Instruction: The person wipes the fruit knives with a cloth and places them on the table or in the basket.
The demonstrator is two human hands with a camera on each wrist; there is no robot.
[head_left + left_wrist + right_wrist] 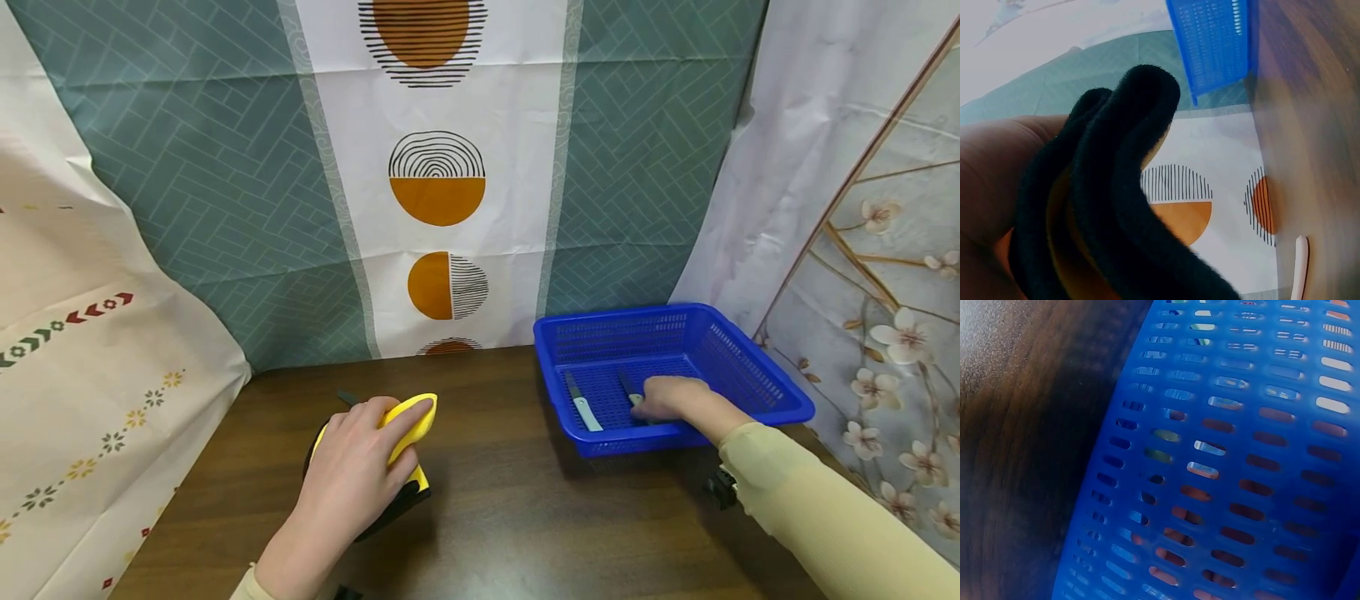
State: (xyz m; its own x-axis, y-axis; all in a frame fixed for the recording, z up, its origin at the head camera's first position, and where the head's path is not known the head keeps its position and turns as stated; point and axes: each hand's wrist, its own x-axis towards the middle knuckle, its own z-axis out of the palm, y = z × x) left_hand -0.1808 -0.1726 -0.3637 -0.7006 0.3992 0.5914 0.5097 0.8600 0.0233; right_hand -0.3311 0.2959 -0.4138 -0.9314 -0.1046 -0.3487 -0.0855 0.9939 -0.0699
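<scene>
Your left hand (354, 467) grips a folded yellow and black cloth (1110, 194), its fingers bent round the upper fold. The cloth is over the left half of the table (495, 475), well apart from the basket; you cannot tell from these views whether its underside touches the surface. The left wrist view shows dark, thick edges doubled over with yellow between them.

Your right hand (678, 400) reaches over the front rim into a blue basket (750, 367), which sits at the table's back right corner. Its fingers are at the handle of a knife (636, 400) on the basket floor, blade toward the back edge; their tips are hidden, so whether they grasp it or are released cannot be told.

A white-handled knife (587, 412) lies beside it to the left, near the basket's left wall, handle toward the front.

Past your left hand, toward the table's back edge, a slim dark piece (347, 398) shows in part. A patterned wall hanging (180, 167) stands behind the back edge; a floral sheet (885, 358) hangs along the right.
</scene>
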